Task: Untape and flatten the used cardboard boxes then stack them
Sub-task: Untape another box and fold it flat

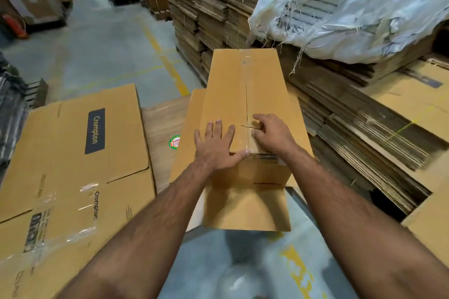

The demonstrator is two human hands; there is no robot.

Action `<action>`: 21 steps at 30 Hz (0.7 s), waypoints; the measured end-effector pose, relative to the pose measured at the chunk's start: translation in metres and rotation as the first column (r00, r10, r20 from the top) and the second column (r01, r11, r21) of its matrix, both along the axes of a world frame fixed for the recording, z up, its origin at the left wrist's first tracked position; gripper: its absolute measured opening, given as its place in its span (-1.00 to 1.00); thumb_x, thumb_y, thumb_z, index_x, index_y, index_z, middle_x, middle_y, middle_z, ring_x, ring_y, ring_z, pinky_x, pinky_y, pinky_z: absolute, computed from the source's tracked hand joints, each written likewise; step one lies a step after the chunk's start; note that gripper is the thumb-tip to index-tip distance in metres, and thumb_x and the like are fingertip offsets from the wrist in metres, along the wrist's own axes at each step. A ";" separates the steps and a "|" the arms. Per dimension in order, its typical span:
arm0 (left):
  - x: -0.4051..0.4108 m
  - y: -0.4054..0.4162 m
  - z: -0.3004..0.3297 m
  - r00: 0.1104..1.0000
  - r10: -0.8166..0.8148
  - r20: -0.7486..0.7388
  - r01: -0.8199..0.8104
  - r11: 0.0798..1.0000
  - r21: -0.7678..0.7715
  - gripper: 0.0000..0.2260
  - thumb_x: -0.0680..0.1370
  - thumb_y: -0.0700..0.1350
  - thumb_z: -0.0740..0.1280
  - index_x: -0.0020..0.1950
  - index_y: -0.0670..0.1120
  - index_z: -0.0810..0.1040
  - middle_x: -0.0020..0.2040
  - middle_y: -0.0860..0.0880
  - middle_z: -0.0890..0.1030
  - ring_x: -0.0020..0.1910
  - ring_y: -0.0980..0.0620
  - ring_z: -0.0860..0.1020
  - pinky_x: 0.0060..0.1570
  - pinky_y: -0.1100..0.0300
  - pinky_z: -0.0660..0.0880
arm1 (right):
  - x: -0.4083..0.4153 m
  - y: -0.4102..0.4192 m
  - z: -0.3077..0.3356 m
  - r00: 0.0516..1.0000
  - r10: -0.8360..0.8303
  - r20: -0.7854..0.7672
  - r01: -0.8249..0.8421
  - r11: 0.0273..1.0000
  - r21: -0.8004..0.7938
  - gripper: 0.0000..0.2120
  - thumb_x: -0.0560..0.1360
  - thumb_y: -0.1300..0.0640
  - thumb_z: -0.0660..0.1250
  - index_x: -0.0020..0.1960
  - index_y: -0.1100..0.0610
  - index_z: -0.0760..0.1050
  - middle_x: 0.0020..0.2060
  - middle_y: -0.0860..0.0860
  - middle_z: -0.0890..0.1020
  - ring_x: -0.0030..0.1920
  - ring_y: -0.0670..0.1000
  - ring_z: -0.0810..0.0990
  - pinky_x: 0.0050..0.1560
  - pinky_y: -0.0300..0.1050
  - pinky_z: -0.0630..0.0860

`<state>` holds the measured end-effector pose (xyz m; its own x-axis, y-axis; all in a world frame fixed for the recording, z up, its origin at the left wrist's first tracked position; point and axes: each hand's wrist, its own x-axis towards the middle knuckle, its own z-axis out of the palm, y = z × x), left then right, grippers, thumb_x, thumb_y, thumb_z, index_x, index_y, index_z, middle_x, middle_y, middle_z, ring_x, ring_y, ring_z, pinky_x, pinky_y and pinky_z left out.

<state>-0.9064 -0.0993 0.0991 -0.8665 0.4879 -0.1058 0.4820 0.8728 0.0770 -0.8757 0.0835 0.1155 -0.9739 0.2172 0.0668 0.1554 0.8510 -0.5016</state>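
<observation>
Head view, looking forward and down. I see a tall cardboard box point(245, 114) still assembled, standing in front of me on a flattened sheet on the warehouse floor point(102, 51), its taped top seam running away from me down the middle. My left hand point(216, 147) lies flat on the box top, fingers straight and spread, thumb at the near edge beside the seam; that grip is open and only presses down. My right hand point(269, 135) is curled on the seam just beside it, and I think it pinches a thin strip of clear tape point(247, 127) lifted off the cardboard, though the strip is faint.

The step in hand, as I judge it, is peeling the tape. To do it well I would keep the left palm bearing down close to the peel point so the box does not lift or slide, and pull the strip low and along the seam, not straight up, so it comes off whole and does not tear.

The box is closed on top, so I cannot tell what, if anything, is inside. To the left lies a flattened Crompton carton point(73, 143) with loose clear tape on it. To the right are stacks of flattened cardboard point(364, 133), partly under a white woven sack point(364, 7).
</observation>
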 end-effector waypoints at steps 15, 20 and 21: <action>-0.011 0.009 0.010 0.979 0.079 0.189 -0.063 0.994 -0.090 -0.14 0.42 0.53 0.04 0.58 0.19 -0.18 0.59 -0.03 -0.30 0.56 -0.10 -0.28 0.43 -0.29 -0.24 | -0.022 -0.004 -0.026 0.980 0.014 -0.200 0.033 0.973 0.229 -0.85 0.60 0.06 0.22 0.04 0.05 0.56 -0.05 0.03 0.53 -0.02 0.11 0.52 -0.08 0.05 0.49; -0.010 0.008 0.010 0.981 0.073 0.179 -0.061 0.996 -0.069 -0.14 0.42 0.53 0.06 0.58 0.19 -0.19 0.59 -0.03 -0.29 0.56 -0.09 -0.29 0.42 -0.30 -0.26 | -0.017 -0.003 -0.025 0.973 0.038 -0.228 0.004 0.983 0.183 -0.87 0.61 0.12 0.21 0.01 0.05 0.54 -0.05 0.00 0.53 0.02 0.09 0.47 -0.05 0.07 0.47; -0.010 0.008 0.009 0.982 0.071 0.176 -0.060 0.996 -0.068 -0.13 0.42 0.53 0.06 0.58 0.19 -0.19 0.59 -0.03 -0.29 0.56 -0.09 -0.29 0.42 -0.30 -0.25 | -0.017 -0.002 -0.025 0.969 0.048 -0.241 -0.005 0.984 0.178 -0.87 0.62 0.11 0.21 0.02 0.06 0.54 -0.04 0.00 0.53 0.02 0.08 0.47 -0.05 0.07 0.47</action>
